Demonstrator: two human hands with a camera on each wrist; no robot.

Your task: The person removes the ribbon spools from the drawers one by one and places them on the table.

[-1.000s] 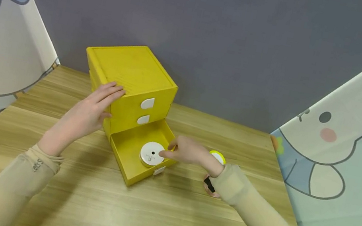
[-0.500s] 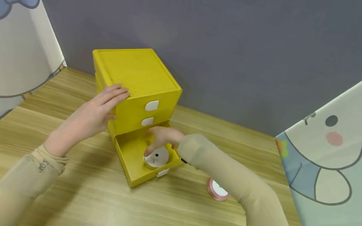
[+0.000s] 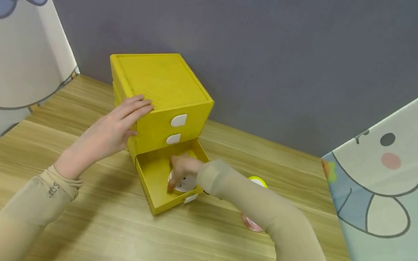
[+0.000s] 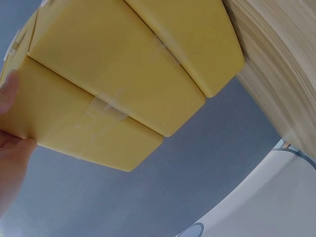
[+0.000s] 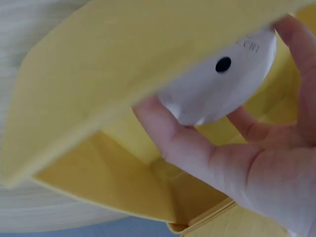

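The right hand [image 3: 182,168] had reached deeper into the open bottom drawer [image 3: 155,186], and its curled fingers [image 5: 170,131] now covered and gripped the white ribbon spool [image 5: 217,79] lying there. Right of the drawer, the pink spool [image 3: 250,223] and a yellow-green spool [image 3: 256,181] sat on the table [image 3: 130,242]. Farther back, the left hand [image 3: 114,130] stayed flat, fingers straight, against the yellow drawer cabinet [image 3: 161,80].
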